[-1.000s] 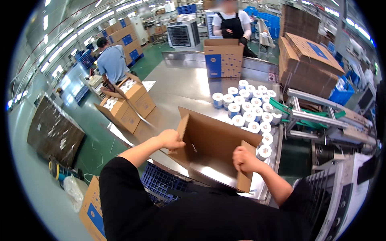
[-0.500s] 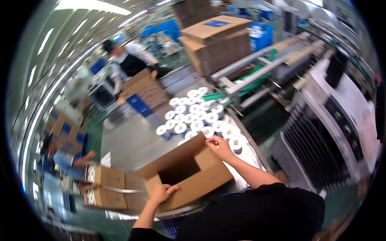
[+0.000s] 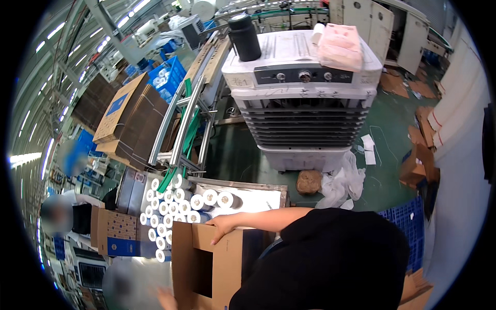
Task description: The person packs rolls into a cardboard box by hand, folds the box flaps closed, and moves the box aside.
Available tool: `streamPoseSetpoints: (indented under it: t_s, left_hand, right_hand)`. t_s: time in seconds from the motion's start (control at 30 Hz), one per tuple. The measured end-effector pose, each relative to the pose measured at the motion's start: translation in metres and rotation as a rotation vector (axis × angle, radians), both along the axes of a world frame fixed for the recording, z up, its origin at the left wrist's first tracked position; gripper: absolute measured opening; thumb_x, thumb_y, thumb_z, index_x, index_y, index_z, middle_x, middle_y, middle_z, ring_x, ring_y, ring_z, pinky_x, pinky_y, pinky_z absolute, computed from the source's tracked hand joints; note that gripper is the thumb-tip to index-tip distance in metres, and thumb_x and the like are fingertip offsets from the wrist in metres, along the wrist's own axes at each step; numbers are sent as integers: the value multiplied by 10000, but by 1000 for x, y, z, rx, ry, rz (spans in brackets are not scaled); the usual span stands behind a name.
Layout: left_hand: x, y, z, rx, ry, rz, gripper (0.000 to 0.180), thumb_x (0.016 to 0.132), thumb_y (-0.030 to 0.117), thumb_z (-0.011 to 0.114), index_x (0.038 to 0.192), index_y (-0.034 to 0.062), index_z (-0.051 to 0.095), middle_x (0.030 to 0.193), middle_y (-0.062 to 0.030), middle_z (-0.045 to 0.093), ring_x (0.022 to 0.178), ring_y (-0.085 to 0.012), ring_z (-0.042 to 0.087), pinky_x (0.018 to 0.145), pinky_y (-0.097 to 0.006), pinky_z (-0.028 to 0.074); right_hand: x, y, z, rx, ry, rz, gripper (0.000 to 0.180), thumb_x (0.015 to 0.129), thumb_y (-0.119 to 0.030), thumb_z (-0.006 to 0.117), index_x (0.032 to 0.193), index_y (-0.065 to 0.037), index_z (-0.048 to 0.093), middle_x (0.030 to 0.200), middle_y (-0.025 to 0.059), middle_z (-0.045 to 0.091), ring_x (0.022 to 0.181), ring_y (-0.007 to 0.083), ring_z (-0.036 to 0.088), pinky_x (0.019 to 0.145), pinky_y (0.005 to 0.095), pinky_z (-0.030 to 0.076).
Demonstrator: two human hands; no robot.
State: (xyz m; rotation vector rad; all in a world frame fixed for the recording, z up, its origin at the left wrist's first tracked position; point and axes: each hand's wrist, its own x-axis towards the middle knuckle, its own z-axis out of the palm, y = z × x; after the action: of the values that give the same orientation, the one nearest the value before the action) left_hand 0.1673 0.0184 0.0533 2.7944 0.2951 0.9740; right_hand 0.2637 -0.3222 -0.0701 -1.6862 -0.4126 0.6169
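Observation:
An open cardboard box (image 3: 227, 268) stands at the table's near edge, its dark inside partly showing. My right hand (image 3: 222, 227) grips its upper edge, thumb down over the cardboard and fingers behind. At the lower edge, left of the box, shows a blurred hand (image 3: 166, 298) that appears to be my left hand; its fingers are smeared and its arm is out of frame. Right beyond the box stand several white rolls with blue sides (image 3: 168, 207), grouped on the metal table (image 3: 150, 279).
A co-worker (image 3: 77, 212) stands at the left by another cardboard box (image 3: 121, 232). Beyond the rolls are a conveyor frame (image 3: 181, 124) and stacked flat cartons (image 3: 129, 119). An air cooler (image 3: 305, 103) bears a black bottle (image 3: 244, 37). A blue plastic pallet (image 3: 403, 227) lies at the right.
My view has swung to the right, so the box and rolls sit lower and further left. My right hand stays on the box edge. The left hand has come off the box's near side.

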Motion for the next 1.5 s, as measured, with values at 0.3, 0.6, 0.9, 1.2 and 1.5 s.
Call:
streamPoseSetpoints:
  t_s: [0.3, 0.6, 0.9, 1.2, 1.5]
  left_hand:
    - [-92, 22, -70, 134, 401, -79, 492, 898, 425, 461, 1133, 10, 581, 1129, -207, 576, 1008, -334, 558, 892, -435, 435]
    - [-86, 23, -118, -310, 365, -284, 420, 846, 345, 543, 1074, -3, 603, 1038, -209, 600, 934, -349, 578, 829, -443, 457]
    - [-79, 5, -134, -763, 668, -385, 383, 849, 281, 533, 1078, -22, 581, 1012, -208, 605, 925, -358, 576, 830, -434, 449]
    - [-86, 38, -158, -1710, 865, -54, 348, 853, 218, 523, 1082, -42, 558, 986, -206, 609, 916, -367, 573, 832, -424, 441]
    - [-98, 87, -121, -1063, 373, -61, 327, 843, 143, 525, 1098, -61, 530, 969, -213, 622, 908, -360, 592, 817, -397, 445]
  right_hand:
    - [-28, 76, -15, 173, 55, 9, 756, 897, -554, 387, 1422, -48, 189, 1453, 152, 234, 1346, 257, 199, 1086, 376, 180]
    - [-108, 136, -83, -284, 273, -124, 783, 874, -501, 494, 1420, -49, 163, 1438, 141, 261, 1325, 318, 239, 1081, 435, 222]
    - [-50, 128, 46, 498, 273, 198, 324, 769, -72, 634, 1060, -38, 498, 910, 90, 602, 805, 209, 628, 595, 394, 544]
    - [-38, 256, 47, -148, 200, 356, 499, 720, -40, 531, 1169, 97, 360, 983, 256, 530, 774, 367, 627, 505, 453, 560]
    - [-114, 282, 56, -87, 259, 802, 414, 786, -312, 686, 1035, 10, 608, 889, 120, 645, 739, 251, 650, 624, 306, 525]
